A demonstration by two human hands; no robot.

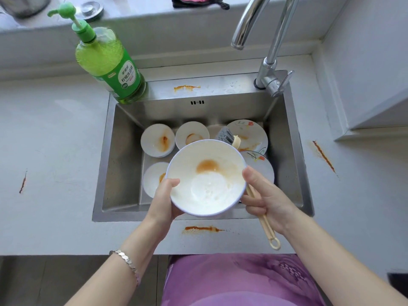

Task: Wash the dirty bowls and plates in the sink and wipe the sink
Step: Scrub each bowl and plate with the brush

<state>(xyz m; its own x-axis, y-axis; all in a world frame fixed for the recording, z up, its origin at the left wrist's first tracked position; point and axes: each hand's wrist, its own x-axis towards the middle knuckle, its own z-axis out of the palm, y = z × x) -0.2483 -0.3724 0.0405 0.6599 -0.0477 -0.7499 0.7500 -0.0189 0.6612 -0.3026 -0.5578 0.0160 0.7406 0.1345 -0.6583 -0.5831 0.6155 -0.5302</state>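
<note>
In the sink (123, 168), bowls (157, 140) lie left and plates (250, 132) right — soap bottle (110, 65) at its back-left corner, tap (269, 71) back-right.

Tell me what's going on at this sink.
A person holds a stained white bowl over the sink in the left hand. The right hand grips a long-handled dish brush, thumb on the bowl's rim. More dirty bowls and flowered plates wait below. No water runs from the tap.
</note>
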